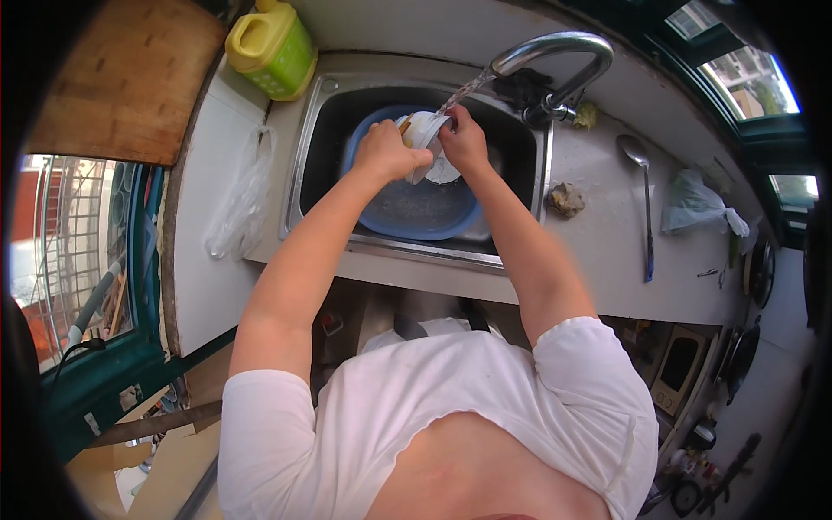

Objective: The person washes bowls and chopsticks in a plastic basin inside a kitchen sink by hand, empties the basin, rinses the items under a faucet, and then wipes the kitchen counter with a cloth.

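Water runs from a curved metal faucet (552, 49) onto white bowls (424, 129) that both hands hold above a blue plastic basin (416, 224). On the left side, my left hand (390, 153) grips the bowls, with something thin and yellowish-brown, perhaps chopsticks, by its fingers. My right hand (463, 140) pinches the rim on the right side. Below them another white dish (444, 170) shows in the basin, which holds water and stands in a stainless steel sink (513, 140). How many bowls are held, I cannot tell.
Right of the sink lie a crumpled rag or scrubber (567, 199), a long-handled metal ladle (645, 188) and a tied plastic bag (695, 205) with something green inside. At left are a yellow-green plastic jug (276, 55) and a clear plastic bag (244, 201). A dark cloth (523, 88) lies behind the faucet.
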Motion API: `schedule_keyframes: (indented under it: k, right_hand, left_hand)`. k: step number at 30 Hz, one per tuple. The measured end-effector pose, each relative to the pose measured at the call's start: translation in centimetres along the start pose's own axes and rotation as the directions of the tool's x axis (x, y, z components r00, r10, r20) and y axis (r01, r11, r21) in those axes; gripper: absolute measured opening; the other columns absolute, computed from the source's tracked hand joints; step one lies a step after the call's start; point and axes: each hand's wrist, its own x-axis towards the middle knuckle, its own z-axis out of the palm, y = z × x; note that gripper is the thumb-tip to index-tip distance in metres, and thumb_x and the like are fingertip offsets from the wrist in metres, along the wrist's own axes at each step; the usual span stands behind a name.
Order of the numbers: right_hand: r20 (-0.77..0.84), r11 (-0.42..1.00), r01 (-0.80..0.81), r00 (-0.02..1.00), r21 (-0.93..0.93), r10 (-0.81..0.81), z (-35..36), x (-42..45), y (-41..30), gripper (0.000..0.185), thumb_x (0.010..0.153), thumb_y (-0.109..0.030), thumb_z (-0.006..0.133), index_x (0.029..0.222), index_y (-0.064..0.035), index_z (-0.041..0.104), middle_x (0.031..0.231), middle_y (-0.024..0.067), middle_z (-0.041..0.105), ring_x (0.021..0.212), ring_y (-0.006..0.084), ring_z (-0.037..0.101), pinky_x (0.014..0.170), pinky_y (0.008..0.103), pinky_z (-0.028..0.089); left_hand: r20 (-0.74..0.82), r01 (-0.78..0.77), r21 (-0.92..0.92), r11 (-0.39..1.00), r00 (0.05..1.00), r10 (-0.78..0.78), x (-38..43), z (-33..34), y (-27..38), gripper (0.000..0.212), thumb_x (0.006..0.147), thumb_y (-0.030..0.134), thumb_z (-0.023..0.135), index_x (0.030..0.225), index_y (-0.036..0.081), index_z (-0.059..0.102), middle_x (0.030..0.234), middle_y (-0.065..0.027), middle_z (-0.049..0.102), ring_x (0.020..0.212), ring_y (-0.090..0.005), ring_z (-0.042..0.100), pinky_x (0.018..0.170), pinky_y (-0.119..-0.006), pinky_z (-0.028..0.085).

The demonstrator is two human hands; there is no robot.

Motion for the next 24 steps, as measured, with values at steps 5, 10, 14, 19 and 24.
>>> schedule_keyframes:
  k: [5, 10, 14, 19, 24]
  right_hand:
    - [0.485, 0.13, -0.838, 0.424, 0.529, 0.765, 3.0, -5.8, 5.7, 0.03, 0.084, -0.02, 0.054, 0.105, 0.0016, 0.053, 0.086, 0.014, 0.061, 0.082, 0.0271, 0.061, 0.062, 0.0372, 0.052]
    - [0.693, -0.346, -0.832, 0.062, 0.433, 0.718, 6.9, -8.0, 7.9, 0.043, 0.09, -0.029, 0.049, 0.117, 0.0042, 0.042, 0.096, 0.0207, 0.057, 0.083, 0.0328, 0.061, 0.067, 0.0395, 0.055]
    - [0.804, -0.619, -0.557, 0.163, 0.554, 0.572, 9.8, -7.2, 11.0, 0.041, 0.093, -0.025, 0.044, 0.121, 0.0052, 0.036, 0.106, 0.0246, 0.053, 0.091, 0.0355, 0.06, 0.073, 0.0401, 0.056]
    - [0.773, -0.491, -0.683, 0.175, 0.541, 0.61, 10.7, -6.8, 10.1, 0.032, 0.089, -0.009, 0.039, 0.118, 0.0062, 0.039, 0.11, 0.023, 0.053, 0.094, 0.0347, 0.059, 0.073, 0.0411, 0.056]
    - [0.215, 0.785, -0.613, 0.757, -0.093, 0.617, 8.9, -8.3, 6.2, 0.034, 0.076, -0.005, 0.05, 0.107, 0.0045, 0.043, 0.096, 0.0276, 0.06, 0.091, 0.0423, 0.059, 0.079, 0.0461, 0.049]
  left_hand:
    - [-0.17, -0.034, 0.072, 0.997, 0.984, 0.046, -0.4, -0.2, 0.3, 0.063, 0.057, 0.039, 0.071, 0.1, -0.004, 0.056, 0.103, -0.0227, 0.056, 0.096, -0.0338, 0.057, 0.084, -0.037, 0.047]
    - [-0.226, 0.039, 0.123, 0.992, 0.974, -0.01, -1.5, -2.0, -1.5, 0.062, 0.058, 0.039, 0.071, 0.101, -0.003, 0.056, 0.103, -0.0213, 0.056, 0.097, -0.0335, 0.057, 0.084, -0.038, 0.046]
    - [-0.242, 0.07, -0.054, 0.996, 0.967, -0.081, -2.6, -3.3, -4.6, 0.064, 0.058, 0.038, 0.072, 0.103, -0.004, 0.054, 0.106, -0.0207, 0.056, 0.095, -0.0319, 0.058, 0.083, -0.037, 0.047]
    - [-0.26, 0.051, -0.388, 0.92, 0.952, -0.163, -5.4, -3.3, -8.2, 0.062, 0.063, 0.03, 0.072, 0.111, -0.005, 0.053, 0.103, -0.0167, 0.061, 0.097, -0.025, 0.059, 0.085, -0.033, 0.045]
    - [-0.305, 0.018, -0.455, 0.89, 0.936, -0.175, -8.5, -4.6, -7.7, 0.052, 0.067, 0.023, 0.07, 0.107, -0.005, 0.054, 0.097, -0.0151, 0.063, 0.088, -0.0234, 0.06, 0.081, -0.032, 0.046]
